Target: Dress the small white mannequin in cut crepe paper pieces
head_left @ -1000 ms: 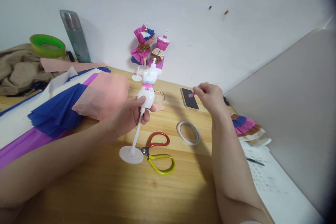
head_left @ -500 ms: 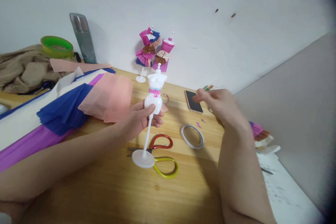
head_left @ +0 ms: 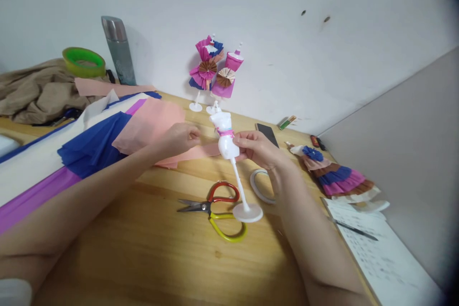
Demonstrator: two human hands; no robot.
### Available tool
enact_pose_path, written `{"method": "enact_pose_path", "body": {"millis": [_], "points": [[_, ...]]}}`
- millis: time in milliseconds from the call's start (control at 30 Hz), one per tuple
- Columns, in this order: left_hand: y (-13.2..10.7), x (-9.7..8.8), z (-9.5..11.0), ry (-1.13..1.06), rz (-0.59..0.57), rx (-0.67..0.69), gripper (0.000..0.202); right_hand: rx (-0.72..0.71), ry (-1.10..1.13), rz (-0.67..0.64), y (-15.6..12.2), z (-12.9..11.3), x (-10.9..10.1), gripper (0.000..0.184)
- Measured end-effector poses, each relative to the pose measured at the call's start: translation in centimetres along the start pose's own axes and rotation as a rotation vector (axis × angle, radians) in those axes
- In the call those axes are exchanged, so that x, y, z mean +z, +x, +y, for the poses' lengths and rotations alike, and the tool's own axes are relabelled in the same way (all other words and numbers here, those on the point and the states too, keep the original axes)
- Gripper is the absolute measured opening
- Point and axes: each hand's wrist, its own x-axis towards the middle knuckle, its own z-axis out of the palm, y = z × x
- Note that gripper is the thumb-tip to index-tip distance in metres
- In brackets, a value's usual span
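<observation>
A small white mannequin (head_left: 226,141) on a thin stem with a round base (head_left: 247,212) is tilted above the wooden table, a pink band round its waist. My right hand (head_left: 258,149) is closed on its lower torso. My left hand (head_left: 178,137) is to its left, fingers pinched on a strip of salmon crepe paper (head_left: 201,152) that runs towards the mannequin. Scissors (head_left: 215,208) with red and yellow handles lie just below, and a tape roll (head_left: 258,186) sits behind my right wrist.
Two dressed mannequins (head_left: 215,69) stand at the wall. Blue, purple and salmon paper sheets (head_left: 96,146) cover the left side. A phone (head_left: 268,133), a layered paper dress (head_left: 333,177), printed sheets with a pen (head_left: 355,232), a flask (head_left: 119,50) and a green tape roll (head_left: 84,61) surround the spot.
The mannequin passed from my left hand to my right hand and tilted rightwards. My left hand moved to the salmon paper strip. The small pink scrap has left my right hand.
</observation>
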Motion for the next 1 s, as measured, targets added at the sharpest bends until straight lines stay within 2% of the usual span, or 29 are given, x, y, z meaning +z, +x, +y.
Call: {"method": "enact_pose_path", "body": {"millis": [33,133,433,567,667,833,933,1000], "points": [[0.0,0.4,-0.7,0.178,-0.031,-0.048,0.017,0.012,0.006,-0.001,0.1,0.1,0.0,0.042],[-0.3,1.5,-1.9,0.328,-0.070,-0.115,0.011,0.043,0.054,-0.029,0.3,0.4,0.1,0.039],[-0.9,1.6,-0.5,0.295,-0.061,-0.144,0.015,0.020,0.078,-0.088,0.1,0.3,0.5,0.041],[-1.4,2.1,-0.2,0.272,-0.103,-0.143,0.006,0.008,0.039,-0.099,0.0,0.2,0.7,0.041],[-1.5,2.2,-0.2,0.216,-0.115,-0.149,0.011,-0.006,0.002,-0.086,-0.1,0.1,0.4,0.042],[-0.6,1.0,-0.7,0.108,-0.084,-0.180,0.008,-0.071,-0.028,0.033,-0.6,-0.7,-1.2,0.043],[-0.3,-0.8,-0.3,0.034,-0.071,-0.208,0.025,-0.162,-0.020,0.141,-1.2,-1.4,-2.1,0.041],[-0.4,-2.3,0.3,-0.008,-0.032,-0.257,0.036,-0.291,-0.002,0.244,-1.6,-1.9,-2.2,0.037]]}}
